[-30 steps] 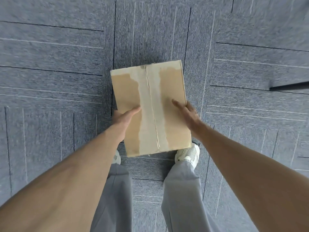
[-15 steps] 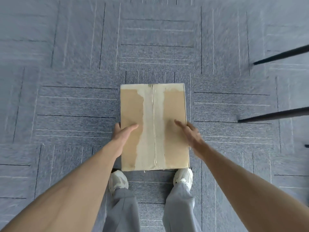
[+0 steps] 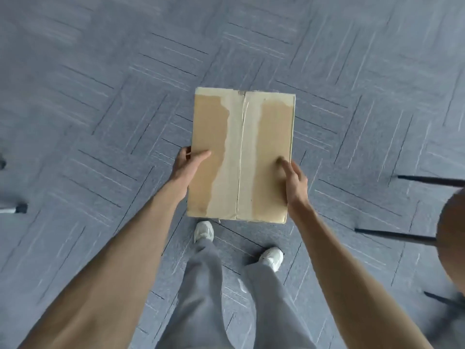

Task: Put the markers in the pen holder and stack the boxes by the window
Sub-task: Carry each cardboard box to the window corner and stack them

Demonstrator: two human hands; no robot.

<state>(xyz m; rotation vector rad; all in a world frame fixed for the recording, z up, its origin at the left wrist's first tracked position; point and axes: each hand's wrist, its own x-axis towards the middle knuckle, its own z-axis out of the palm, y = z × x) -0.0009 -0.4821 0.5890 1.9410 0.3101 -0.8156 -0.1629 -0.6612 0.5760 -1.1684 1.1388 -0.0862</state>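
Note:
A brown cardboard box (image 3: 251,137) with torn pale strips along its closed centre seam is carried flat in front of me, above the grey carpet. My left hand (image 3: 187,166) grips its left edge, thumb on top. My right hand (image 3: 294,178) grips its right edge, thumb pressed on the lid. No markers, pen holder, window or other boxes are in view.
Grey carpet tiles (image 3: 100,109) cover the floor. A round brown stool seat (image 3: 450,245) with thin black legs (image 3: 395,234) stands at the right edge. A pale furniture leg with a dark foot (image 3: 17,209) shows at the left edge. My legs and white shoes are below the box.
I have walked and turned while holding the box: the carpet pattern has rotated, and the stool at the right has come closer. Both hands keep the same grip.

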